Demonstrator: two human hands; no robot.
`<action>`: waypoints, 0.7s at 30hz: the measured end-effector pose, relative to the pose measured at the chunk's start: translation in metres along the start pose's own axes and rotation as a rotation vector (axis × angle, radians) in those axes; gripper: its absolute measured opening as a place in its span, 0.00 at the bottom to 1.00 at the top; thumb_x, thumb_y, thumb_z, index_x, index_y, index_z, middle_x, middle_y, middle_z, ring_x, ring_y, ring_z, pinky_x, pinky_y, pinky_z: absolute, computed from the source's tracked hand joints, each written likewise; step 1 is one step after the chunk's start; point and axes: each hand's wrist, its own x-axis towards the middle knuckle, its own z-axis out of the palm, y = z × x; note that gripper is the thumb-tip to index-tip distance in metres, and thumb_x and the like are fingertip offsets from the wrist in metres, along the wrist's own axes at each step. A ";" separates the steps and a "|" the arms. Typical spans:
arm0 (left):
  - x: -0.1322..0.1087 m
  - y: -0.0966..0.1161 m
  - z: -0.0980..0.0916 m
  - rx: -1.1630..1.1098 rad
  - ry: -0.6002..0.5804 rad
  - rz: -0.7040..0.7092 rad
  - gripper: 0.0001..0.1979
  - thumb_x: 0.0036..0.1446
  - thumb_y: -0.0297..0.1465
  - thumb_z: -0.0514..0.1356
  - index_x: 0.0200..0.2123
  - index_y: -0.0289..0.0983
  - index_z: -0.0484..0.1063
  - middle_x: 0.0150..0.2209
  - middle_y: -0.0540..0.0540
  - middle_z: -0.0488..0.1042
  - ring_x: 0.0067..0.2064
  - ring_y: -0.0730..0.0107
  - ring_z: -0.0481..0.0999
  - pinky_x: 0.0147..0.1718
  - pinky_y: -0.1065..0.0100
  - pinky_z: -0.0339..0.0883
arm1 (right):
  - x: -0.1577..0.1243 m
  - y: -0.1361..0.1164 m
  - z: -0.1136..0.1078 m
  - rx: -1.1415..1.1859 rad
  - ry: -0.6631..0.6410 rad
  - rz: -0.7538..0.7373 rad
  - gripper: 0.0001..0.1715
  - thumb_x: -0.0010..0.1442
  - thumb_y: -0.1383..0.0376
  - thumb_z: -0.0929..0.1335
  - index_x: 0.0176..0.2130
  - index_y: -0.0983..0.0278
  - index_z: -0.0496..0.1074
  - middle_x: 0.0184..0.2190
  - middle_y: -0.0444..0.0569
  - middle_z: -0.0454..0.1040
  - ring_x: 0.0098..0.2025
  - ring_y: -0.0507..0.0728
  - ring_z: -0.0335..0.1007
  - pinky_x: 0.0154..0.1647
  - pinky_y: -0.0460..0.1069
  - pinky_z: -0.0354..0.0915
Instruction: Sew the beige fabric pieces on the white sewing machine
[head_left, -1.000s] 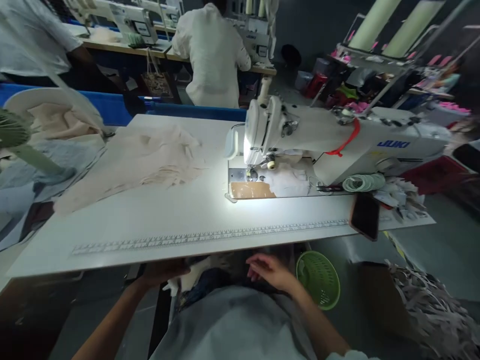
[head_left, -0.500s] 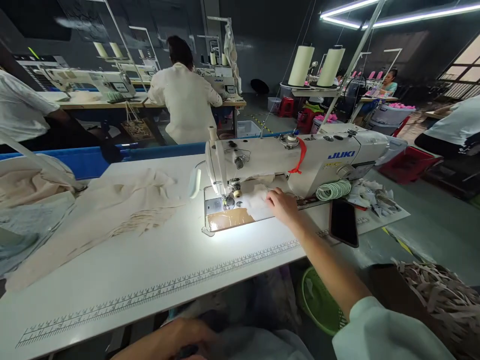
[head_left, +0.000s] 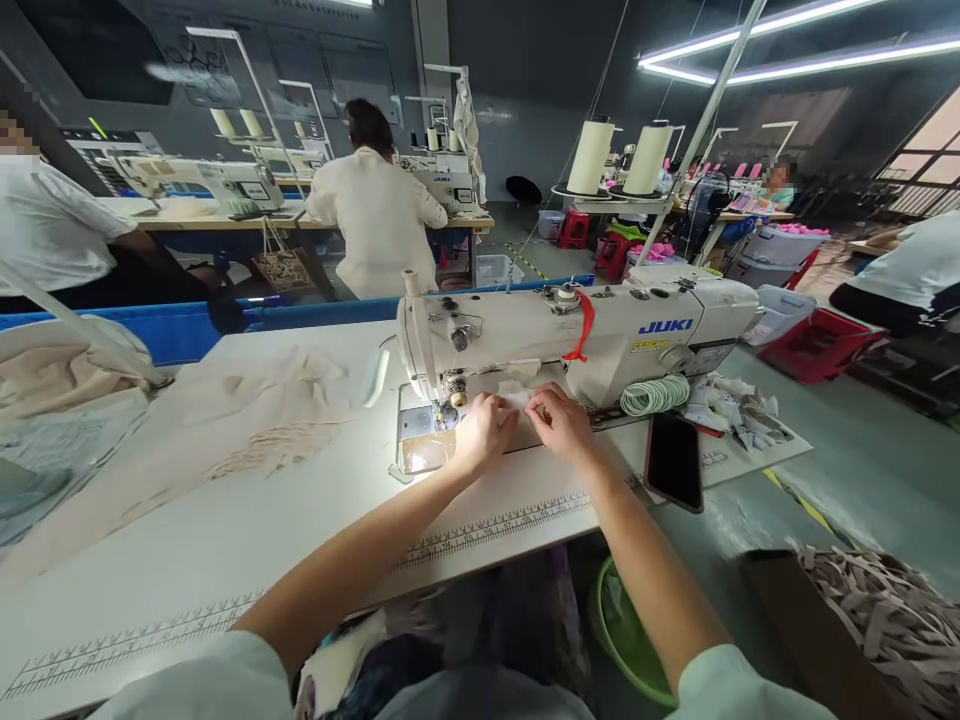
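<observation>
Keep the pale cloth [head_left: 514, 391], under the sewing machine's arm [head_left: 510, 325], smooth and untwisted between the right hand [head_left: 561, 422], pinching its edge, and the curled left hand [head_left: 482, 432] (its grip I cannot tell).

Left hand [head_left: 484, 432] and right hand [head_left: 562, 425] curl close together.

Fabric [head_left: 277, 400] left of sewing machine [head_left: 510, 325], phone [head_left: 673, 462] before its right end.
</observation>
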 end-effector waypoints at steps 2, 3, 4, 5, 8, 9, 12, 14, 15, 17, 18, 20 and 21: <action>-0.002 0.002 -0.005 -0.009 -0.025 -0.021 0.07 0.68 0.33 0.57 0.38 0.39 0.73 0.40 0.43 0.79 0.37 0.63 0.79 0.33 0.67 0.66 | -0.001 -0.002 0.000 -0.043 -0.063 0.015 0.05 0.68 0.66 0.66 0.40 0.61 0.73 0.45 0.51 0.77 0.31 0.53 0.71 0.29 0.47 0.59; -0.005 0.000 -0.009 -0.027 -0.033 -0.015 0.08 0.68 0.33 0.56 0.36 0.40 0.72 0.36 0.45 0.79 0.36 0.64 0.78 0.31 0.67 0.64 | -0.001 -0.003 0.001 -0.077 -0.103 0.018 0.05 0.68 0.66 0.66 0.40 0.61 0.73 0.45 0.51 0.77 0.32 0.54 0.71 0.28 0.47 0.57; -0.010 -0.005 -0.015 -0.049 -0.040 -0.009 0.08 0.68 0.34 0.55 0.35 0.40 0.71 0.33 0.47 0.78 0.34 0.64 0.77 0.30 0.68 0.62 | -0.001 -0.004 0.002 -0.112 -0.138 0.018 0.06 0.67 0.66 0.66 0.40 0.61 0.74 0.44 0.51 0.77 0.32 0.54 0.72 0.27 0.48 0.55; -0.015 -0.013 -0.022 -0.075 -0.046 -0.008 0.09 0.68 0.35 0.55 0.35 0.41 0.70 0.30 0.49 0.77 0.32 0.65 0.76 0.29 0.68 0.60 | -0.002 -0.005 0.002 -0.144 -0.161 0.018 0.07 0.67 0.66 0.66 0.40 0.61 0.74 0.44 0.52 0.77 0.32 0.55 0.71 0.26 0.48 0.53; -0.032 -0.048 -0.050 -0.131 -0.082 -0.044 0.11 0.65 0.39 0.55 0.31 0.42 0.66 0.25 0.52 0.72 0.29 0.66 0.73 0.28 0.68 0.58 | -0.003 -0.006 0.005 -0.201 -0.154 0.018 0.09 0.67 0.67 0.64 0.39 0.61 0.75 0.44 0.52 0.77 0.31 0.55 0.70 0.26 0.49 0.51; -0.037 -0.061 -0.061 -0.135 -0.096 -0.066 0.12 0.64 0.40 0.55 0.30 0.42 0.65 0.25 0.53 0.71 0.30 0.66 0.73 0.28 0.68 0.58 | -0.004 -0.005 0.006 -0.206 -0.138 0.013 0.09 0.66 0.67 0.64 0.38 0.62 0.75 0.44 0.53 0.77 0.31 0.55 0.70 0.26 0.49 0.50; -0.051 -0.098 -0.093 -0.050 -0.120 -0.163 0.12 0.62 0.41 0.55 0.28 0.42 0.65 0.23 0.53 0.71 0.30 0.64 0.73 0.29 0.67 0.57 | -0.004 0.000 0.008 -0.189 -0.092 -0.021 0.09 0.66 0.65 0.64 0.37 0.62 0.74 0.42 0.52 0.77 0.30 0.55 0.69 0.25 0.49 0.50; -0.057 -0.116 -0.110 0.021 -0.128 -0.217 0.10 0.60 0.41 0.56 0.30 0.42 0.68 0.22 0.54 0.69 0.29 0.63 0.72 0.29 0.67 0.57 | -0.004 0.003 0.010 -0.164 -0.073 -0.041 0.09 0.66 0.64 0.64 0.36 0.61 0.73 0.41 0.51 0.77 0.28 0.54 0.68 0.24 0.48 0.50; -0.057 -0.124 -0.118 0.037 -0.143 -0.226 0.10 0.60 0.42 0.56 0.32 0.42 0.69 0.21 0.55 0.68 0.28 0.63 0.72 0.29 0.66 0.58 | -0.004 0.005 0.010 -0.148 -0.062 -0.048 0.09 0.66 0.63 0.65 0.35 0.61 0.73 0.40 0.51 0.77 0.28 0.54 0.68 0.24 0.48 0.50; -0.054 -0.137 -0.132 0.035 -0.167 -0.195 0.12 0.61 0.44 0.55 0.37 0.42 0.71 0.20 0.55 0.69 0.27 0.63 0.72 0.29 0.66 0.60 | -0.004 0.006 0.011 -0.115 -0.026 -0.052 0.09 0.66 0.62 0.65 0.37 0.61 0.73 0.40 0.51 0.78 0.29 0.54 0.70 0.24 0.47 0.51; -0.050 -0.143 -0.139 0.039 -0.161 -0.165 0.13 0.61 0.44 0.54 0.39 0.41 0.72 0.22 0.54 0.71 0.27 0.63 0.73 0.29 0.66 0.62 | -0.005 0.007 0.011 -0.101 0.002 -0.048 0.09 0.66 0.62 0.64 0.37 0.60 0.73 0.40 0.51 0.78 0.30 0.54 0.71 0.24 0.47 0.52; -0.037 -0.154 -0.156 0.104 -0.090 -0.115 0.13 0.62 0.41 0.53 0.37 0.41 0.73 0.29 0.49 0.78 0.32 0.62 0.76 0.33 0.65 0.66 | -0.005 0.007 0.012 -0.082 0.055 -0.042 0.09 0.67 0.62 0.64 0.40 0.61 0.73 0.40 0.51 0.78 0.30 0.54 0.72 0.24 0.47 0.55; -0.029 -0.160 -0.164 0.165 -0.049 -0.105 0.12 0.62 0.39 0.53 0.35 0.41 0.73 0.34 0.46 0.81 0.36 0.60 0.78 0.35 0.65 0.67 | -0.005 0.008 0.013 -0.077 0.072 -0.045 0.10 0.68 0.62 0.63 0.41 0.61 0.73 0.40 0.51 0.78 0.29 0.53 0.71 0.25 0.47 0.56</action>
